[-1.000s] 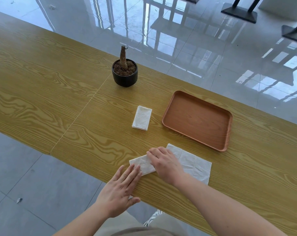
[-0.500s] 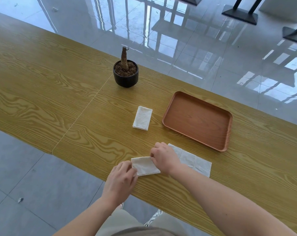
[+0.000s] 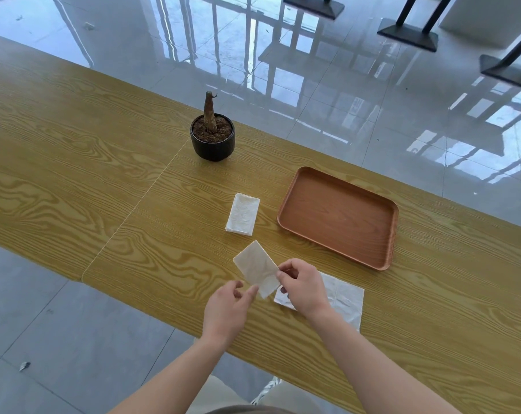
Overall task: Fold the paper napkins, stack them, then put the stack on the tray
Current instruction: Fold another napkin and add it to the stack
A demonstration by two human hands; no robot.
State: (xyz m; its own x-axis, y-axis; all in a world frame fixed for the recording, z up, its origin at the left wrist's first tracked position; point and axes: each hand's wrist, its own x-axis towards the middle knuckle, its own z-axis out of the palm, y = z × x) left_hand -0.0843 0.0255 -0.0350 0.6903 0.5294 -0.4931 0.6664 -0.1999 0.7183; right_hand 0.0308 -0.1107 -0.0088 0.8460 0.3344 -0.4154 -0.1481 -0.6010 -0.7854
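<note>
A folded white napkin is lifted off the table and tilted, held between both hands. My right hand pinches its right edge; my left hand pinches its lower edge. Under my right hand, flat unfolded napkins lie on the table, partly hidden. A stack of folded napkins rests further back, left of the brown wooden tray, which holds nothing.
A black pot with a bare plant stump stands behind the folded stack. The yellow wooden table has a seam running diagonally left of the napkins. Its near edge passes just below my hands.
The folded napkin was pressed flat on the table; now both hands have lifted it and turned it upward. The unfolded napkins beneath are more exposed.
</note>
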